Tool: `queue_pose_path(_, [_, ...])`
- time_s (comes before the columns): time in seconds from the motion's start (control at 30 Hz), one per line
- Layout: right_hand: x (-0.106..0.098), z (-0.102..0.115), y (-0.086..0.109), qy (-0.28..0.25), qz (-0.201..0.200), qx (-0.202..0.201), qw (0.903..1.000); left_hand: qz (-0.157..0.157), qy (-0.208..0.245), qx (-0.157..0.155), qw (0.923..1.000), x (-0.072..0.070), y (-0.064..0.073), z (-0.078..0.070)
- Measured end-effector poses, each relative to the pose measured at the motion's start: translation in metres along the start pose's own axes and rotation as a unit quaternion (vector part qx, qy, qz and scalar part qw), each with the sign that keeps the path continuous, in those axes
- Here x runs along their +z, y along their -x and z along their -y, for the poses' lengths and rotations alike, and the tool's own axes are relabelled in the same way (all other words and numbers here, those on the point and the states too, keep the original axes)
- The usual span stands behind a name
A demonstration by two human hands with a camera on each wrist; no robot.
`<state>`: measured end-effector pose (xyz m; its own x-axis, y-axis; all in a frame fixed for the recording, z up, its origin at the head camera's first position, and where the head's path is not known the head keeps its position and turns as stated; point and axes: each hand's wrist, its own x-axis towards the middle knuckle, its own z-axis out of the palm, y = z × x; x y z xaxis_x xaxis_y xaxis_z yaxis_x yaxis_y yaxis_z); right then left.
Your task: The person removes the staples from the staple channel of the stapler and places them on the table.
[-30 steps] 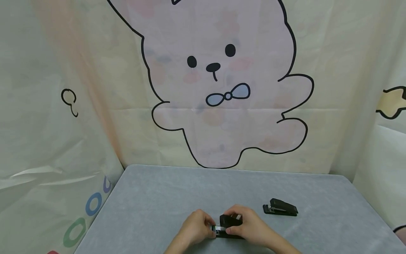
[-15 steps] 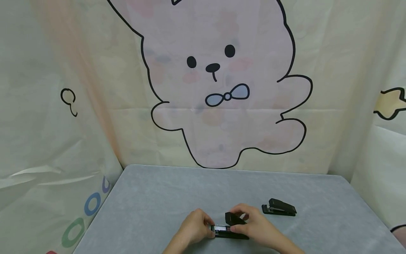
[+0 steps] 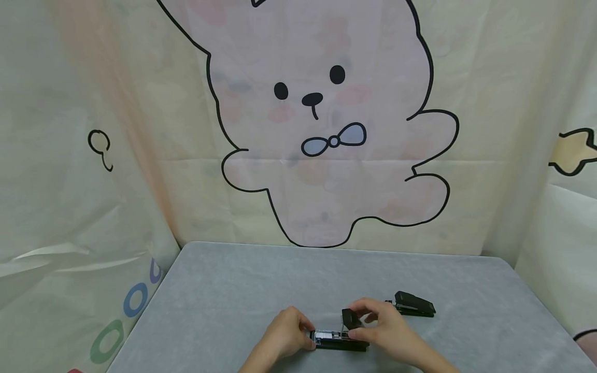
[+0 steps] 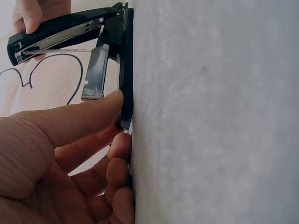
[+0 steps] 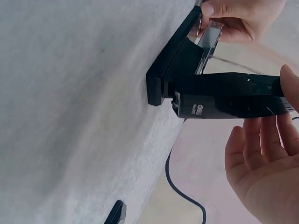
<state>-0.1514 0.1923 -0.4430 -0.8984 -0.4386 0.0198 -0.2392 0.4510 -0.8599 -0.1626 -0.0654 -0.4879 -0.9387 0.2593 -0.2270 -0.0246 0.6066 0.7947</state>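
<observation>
A black stapler (image 3: 338, 343) lies on the table with its top cover (image 4: 70, 28) swung up, baring the metal staple channel (image 4: 96, 72). A thin spring (image 4: 70, 50) stretches between cover and channel. With thumb and fingers, my left hand (image 3: 290, 331) pinches the front end of the base (image 4: 126, 70). My right hand (image 3: 384, 329) grips the free end of the raised cover, thumb on one side and fingers on the other, as the right wrist view shows on the cover (image 5: 229, 95). Whether staples lie in the channel is too small to tell.
A second black stapler (image 3: 415, 304) stands on the grey cloth-covered table (image 3: 261, 274), just behind and right of my right hand. Its end also shows in the right wrist view. A curtain (image 3: 196, 207) printed with a cartoon animal hangs behind the table.
My right hand has moved right and swung the stapler's cover further up and back, exposing more of the channel. The left hand has stayed on the base.
</observation>
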Motion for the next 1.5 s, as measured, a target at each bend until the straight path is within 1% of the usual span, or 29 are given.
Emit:
queue_pose_path(0.13, [-0.005,-0.003,0.003,-0.010,-0.006,0.006,0.9999,-0.004,-0.005,0.004,1.0000,0.000,0.000,0.000])
queue_pose_path(0.33, [-0.012,-0.008,0.010,-0.023,-0.013,0.013,0.9996,0.005,-0.003,-0.007,1.0000,0.000,-0.002,0.001])
queue_pose_path(0.57, [-0.020,-0.013,0.019,-0.037,-0.025,0.042,0.9981,0.006,0.000,-0.001,1.0000,0.000,-0.002,0.002])
queue_pose_path(0.7, [-0.023,-0.016,0.022,-0.037,-0.029,0.050,0.9977,0.004,-0.003,-0.001,1.0000,0.000,-0.002,0.002])
queue_pose_path(0.87, [-0.028,-0.019,0.028,-0.050,-0.031,0.046,0.9972,0.004,-0.004,-0.006,1.0000,0.001,-0.002,0.002])
queue_pose_path(1.0, [-0.032,-0.023,0.031,-0.058,-0.028,0.023,0.9977,0.003,-0.003,-0.007,1.0000,0.002,-0.002,0.001])
queue_pose_path(1.1, [-0.035,-0.026,0.033,-0.074,-0.020,0.011,0.9970,0.001,-0.004,-0.007,1.0000,0.002,-0.002,0.001])
queue_pose_path(1.33, [-0.044,-0.038,0.040,-0.119,-0.007,0.027,0.9925,0.003,-0.006,-0.011,0.9999,0.001,-0.003,-0.001])
queue_pose_path(1.5, [-0.053,-0.048,0.047,-0.123,-0.006,0.029,0.9920,0.002,-0.009,-0.010,0.9999,-0.001,-0.002,-0.001])
